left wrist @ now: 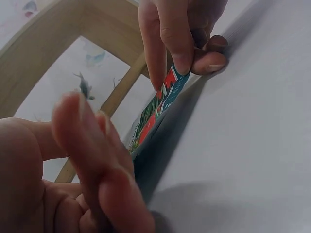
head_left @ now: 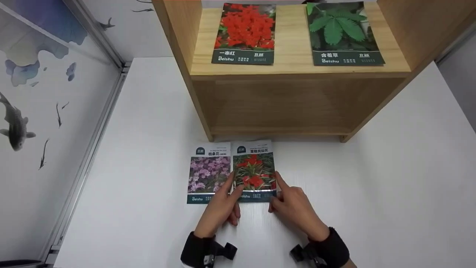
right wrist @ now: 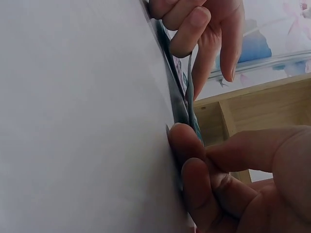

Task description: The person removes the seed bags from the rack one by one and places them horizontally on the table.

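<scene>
Two seed packets lie side by side on the white table [head_left: 130, 167] in front of a wooden shelf. The purple-flower packet [head_left: 208, 173] lies flat on the left. The red-flower packet [head_left: 254, 169] is held at both lower corners. My left hand [head_left: 235, 188] pinches its left edge, index finger lying along it. My right hand [head_left: 274, 191] pinches its lower right corner, index finger along the right edge. In the left wrist view the packet [left wrist: 155, 109] is lifted off the table at the right hand [left wrist: 189, 53]. The right wrist view shows the packet's edge [right wrist: 190, 97] between both hands.
The wooden shelf [head_left: 293, 72] stands at the back. On its upper board lie a red-flower packet [head_left: 245, 33] and a green-leaf packet [head_left: 344, 33]; its lower bay is open. A fish-patterned wall [head_left: 33, 123] with a metal rail runs along the left.
</scene>
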`<act>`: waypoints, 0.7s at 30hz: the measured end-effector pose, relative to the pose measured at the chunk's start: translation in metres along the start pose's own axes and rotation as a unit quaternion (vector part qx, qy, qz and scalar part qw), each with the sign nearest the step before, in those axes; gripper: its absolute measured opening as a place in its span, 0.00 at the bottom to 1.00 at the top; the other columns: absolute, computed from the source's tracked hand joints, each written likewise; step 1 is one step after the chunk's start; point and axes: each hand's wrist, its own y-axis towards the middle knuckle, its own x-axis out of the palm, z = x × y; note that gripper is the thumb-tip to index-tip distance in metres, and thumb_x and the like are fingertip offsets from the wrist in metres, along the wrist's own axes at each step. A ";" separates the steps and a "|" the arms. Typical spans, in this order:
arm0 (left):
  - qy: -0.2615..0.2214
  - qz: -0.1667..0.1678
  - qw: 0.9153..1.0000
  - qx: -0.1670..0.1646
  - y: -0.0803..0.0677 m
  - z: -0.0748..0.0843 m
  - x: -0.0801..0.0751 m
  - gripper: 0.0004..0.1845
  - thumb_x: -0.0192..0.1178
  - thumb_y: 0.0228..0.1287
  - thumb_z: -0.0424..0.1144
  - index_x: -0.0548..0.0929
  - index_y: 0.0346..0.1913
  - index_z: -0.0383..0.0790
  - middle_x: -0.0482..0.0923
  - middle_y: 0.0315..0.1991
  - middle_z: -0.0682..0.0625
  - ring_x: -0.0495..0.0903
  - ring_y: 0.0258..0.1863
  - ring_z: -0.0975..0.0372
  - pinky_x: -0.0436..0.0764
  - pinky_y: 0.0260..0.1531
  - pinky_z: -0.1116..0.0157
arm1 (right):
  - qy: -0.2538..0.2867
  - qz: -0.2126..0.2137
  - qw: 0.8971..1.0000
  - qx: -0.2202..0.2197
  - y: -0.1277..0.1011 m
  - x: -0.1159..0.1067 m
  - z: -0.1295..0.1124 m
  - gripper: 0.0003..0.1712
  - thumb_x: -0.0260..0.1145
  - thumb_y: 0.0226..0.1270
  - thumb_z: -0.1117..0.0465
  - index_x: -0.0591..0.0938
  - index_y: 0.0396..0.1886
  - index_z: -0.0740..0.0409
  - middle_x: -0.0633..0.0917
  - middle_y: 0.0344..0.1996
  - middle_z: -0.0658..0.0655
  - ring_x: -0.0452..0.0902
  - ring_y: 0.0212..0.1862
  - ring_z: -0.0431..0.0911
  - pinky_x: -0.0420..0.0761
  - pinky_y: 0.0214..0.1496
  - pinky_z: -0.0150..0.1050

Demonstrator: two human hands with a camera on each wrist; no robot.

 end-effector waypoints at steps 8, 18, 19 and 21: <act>0.037 0.019 0.999 0.004 0.019 -0.027 -0.003 0.37 0.45 0.62 0.65 0.50 0.71 0.60 0.66 0.10 0.53 0.62 0.04 0.63 0.66 0.06 0.66 | -0.044 0.022 0.999 0.001 0.001 0.002 -0.003 0.41 0.63 0.53 0.68 0.60 0.68 0.66 0.75 0.09 0.39 0.68 0.15 0.32 0.67 0.21 0.29; 0.113 0.015 0.993 -0.003 0.020 -0.028 -0.004 0.39 0.40 0.61 0.69 0.47 0.72 0.60 0.64 0.08 0.54 0.60 0.03 0.63 0.68 0.05 0.64 | -0.084 0.035 0.996 0.005 0.002 0.004 -0.003 0.40 0.68 0.50 0.64 0.65 0.65 0.68 0.71 0.06 0.40 0.63 0.14 0.34 0.63 0.17 0.29; 0.120 0.016 0.993 -0.003 0.020 -0.028 -0.003 0.39 0.40 0.61 0.69 0.47 0.72 0.59 0.64 0.08 0.54 0.60 0.03 0.63 0.68 0.05 0.64 | -0.080 0.032 0.996 0.006 0.002 0.004 -0.003 0.40 0.68 0.50 0.64 0.65 0.65 0.68 0.71 0.06 0.39 0.63 0.13 0.34 0.63 0.16 0.29; 0.127 0.020 0.992 -0.001 0.021 -0.028 -0.002 0.40 0.40 0.61 0.69 0.46 0.72 0.58 0.65 0.08 0.54 0.60 0.03 0.63 0.68 0.05 0.64 | -0.074 0.030 0.997 0.007 0.002 0.003 -0.003 0.40 0.68 0.50 0.65 0.65 0.65 0.68 0.71 0.06 0.40 0.63 0.12 0.34 0.62 0.15 0.29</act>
